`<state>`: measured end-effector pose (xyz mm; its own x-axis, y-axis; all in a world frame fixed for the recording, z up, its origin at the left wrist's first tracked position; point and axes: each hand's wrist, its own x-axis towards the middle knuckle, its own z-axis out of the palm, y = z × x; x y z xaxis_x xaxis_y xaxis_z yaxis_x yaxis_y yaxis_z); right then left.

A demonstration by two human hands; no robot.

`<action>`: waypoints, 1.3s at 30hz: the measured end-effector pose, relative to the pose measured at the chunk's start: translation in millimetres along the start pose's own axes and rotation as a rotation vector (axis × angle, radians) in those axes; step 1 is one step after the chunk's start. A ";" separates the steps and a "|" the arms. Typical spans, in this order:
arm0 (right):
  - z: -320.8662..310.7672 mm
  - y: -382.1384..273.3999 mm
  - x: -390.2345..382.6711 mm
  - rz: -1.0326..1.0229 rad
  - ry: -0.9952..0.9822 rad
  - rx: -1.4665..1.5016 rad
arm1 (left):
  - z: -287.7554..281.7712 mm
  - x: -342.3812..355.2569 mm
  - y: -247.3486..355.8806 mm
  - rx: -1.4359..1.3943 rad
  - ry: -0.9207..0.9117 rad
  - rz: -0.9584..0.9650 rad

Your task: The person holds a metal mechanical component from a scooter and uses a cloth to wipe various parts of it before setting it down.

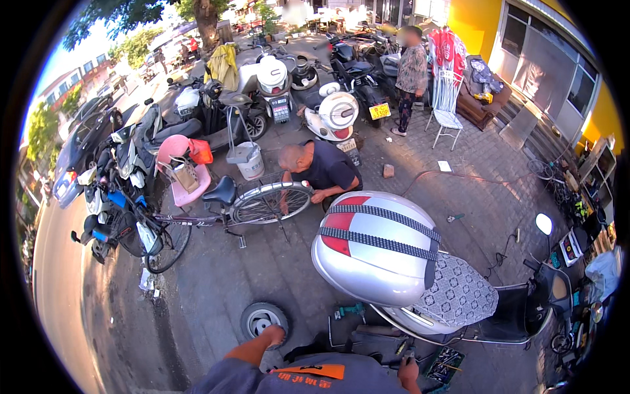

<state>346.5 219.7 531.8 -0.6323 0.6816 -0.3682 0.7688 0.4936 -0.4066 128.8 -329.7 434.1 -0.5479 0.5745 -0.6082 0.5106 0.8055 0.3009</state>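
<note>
A small scooter wheel (254,314) with a black tyre and grey hub stands or lies on the pavement in front of me; its exact tilt is hard to tell. My left hand (274,335) grips the tyre at its near right edge. At the lower right, my right hand (408,373) is closed near a small dark tool-like thing, too small to name. Beside that hand lies a tray of small tools (446,363). A teal power drill (350,311) rests on the ground between my hands, near the scooter.
A silver scooter (374,249) with a big top box stands at right. Ahead, a person (321,167) crouches at a bicycle (266,203). Another person (411,72) stands near a white chair (447,108). Parked scooters, a pink chair (177,164) and a bucket (249,161) fill the left.
</note>
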 end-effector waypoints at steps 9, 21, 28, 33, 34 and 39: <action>4.7 -23.7 12.7 0.053 -0.028 -0.123 | -46.2 24.1 8.5 0.210 -0.009 0.133; -0.3 60.1 11.5 0.288 -0.327 -0.229 | -61.0 30.2 8.6 0.257 -0.183 0.176; 18.6 42.5 19.8 0.079 -0.155 -0.073 | -67.2 41.6 -1.0 -0.063 -0.122 -0.086; 2.5 -3.2 11.2 0.113 -0.111 -0.060 | -58.2 28.3 0.5 -0.356 -0.003 -0.370; 1.5 -3.5 10.4 0.120 -0.115 -0.066 | -58.2 26.2 4.2 -0.399 0.021 -0.410; 5.0 2.9 10.2 0.144 -0.123 -0.089 | -68.3 10.7 17.6 -0.508 0.099 -0.464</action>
<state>341.7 225.4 522.7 -0.5183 0.6802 -0.5183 0.8539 0.4455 -0.2693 86.7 -299.5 483.1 -0.7046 0.1458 -0.6945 -0.1508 0.9255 0.3473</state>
